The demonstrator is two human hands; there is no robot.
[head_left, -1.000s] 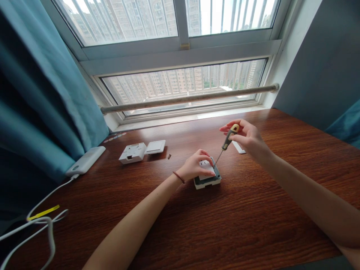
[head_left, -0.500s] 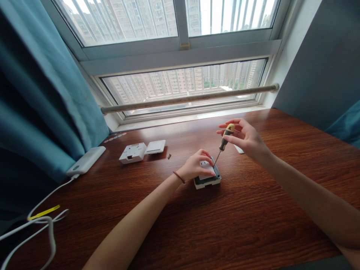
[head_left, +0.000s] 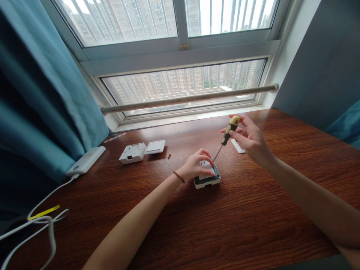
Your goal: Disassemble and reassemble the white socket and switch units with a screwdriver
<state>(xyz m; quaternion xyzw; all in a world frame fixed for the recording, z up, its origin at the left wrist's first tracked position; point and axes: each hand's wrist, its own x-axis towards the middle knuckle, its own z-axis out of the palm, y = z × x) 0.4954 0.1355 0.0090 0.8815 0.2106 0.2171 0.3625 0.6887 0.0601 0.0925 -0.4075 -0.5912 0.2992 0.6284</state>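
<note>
A white wall socket [head_left: 204, 173] in a box with a dark inner frame lies on the brown wooden table, its slots facing up. My left hand [head_left: 198, 164] grips it from above, thumb and fingers on opposite sides of the white face. In my right hand [head_left: 247, 137] is a screwdriver [head_left: 229, 131] with a yellow and dark handle, pinched between thumb and fingers. Its shaft slants down to the left, and the tip meets the right side of the socket's frame by my left fingers. Whether a screw sits under the tip is too small to tell.
Left of my hands lie a white box [head_left: 132, 153], a white switch panel [head_left: 155, 146] and small screws [head_left: 169, 156]. A narrow white strip [head_left: 237, 146] lies behind my right hand. A white power bank [head_left: 86, 161] with a cable [head_left: 50, 195] is by the curtain.
My right hand has moved slightly up and right, tilting the screwdriver's handle further to the right. More of the white strip now shows. My left hand and the socket have stayed in place.
</note>
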